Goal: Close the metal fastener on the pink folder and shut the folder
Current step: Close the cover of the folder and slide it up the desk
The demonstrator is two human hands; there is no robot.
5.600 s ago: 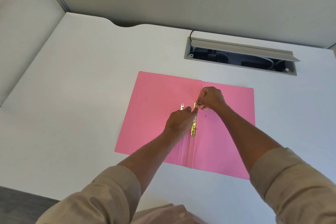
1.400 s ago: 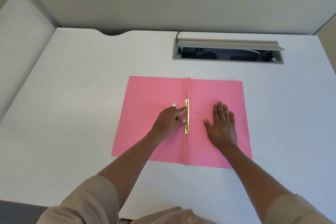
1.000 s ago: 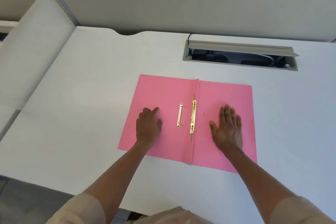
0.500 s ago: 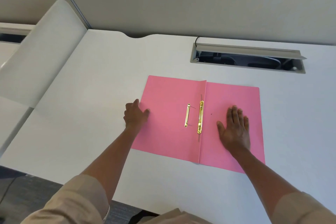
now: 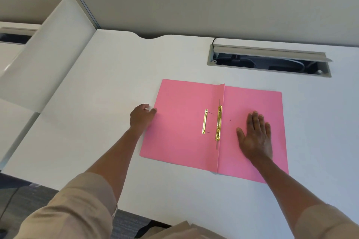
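The pink folder (image 5: 180, 128) lies open and flat on the white desk. A gold metal fastener bar (image 5: 219, 125) sits along the spine, and a second loose gold strip (image 5: 204, 121) lies just left of it on the left flap. My left hand (image 5: 140, 117) is at the left flap's outer edge, with the fingers curled and the thumb touching the edge. Whether it grips the flap I cannot tell. My right hand (image 5: 255, 136) rests flat with its fingers spread on the right flap, holding nothing.
An open cable tray (image 5: 270, 62) with its lid raised is set into the desk (image 5: 97, 103) behind the folder. A grey partition wall stands at the back. A curved white divider (image 5: 48, 50) borders the desk at the left.
My left hand left the fastener and slid left across the flap to its outer edge. My right hand stayed flat on the right flap. The folder remains open.
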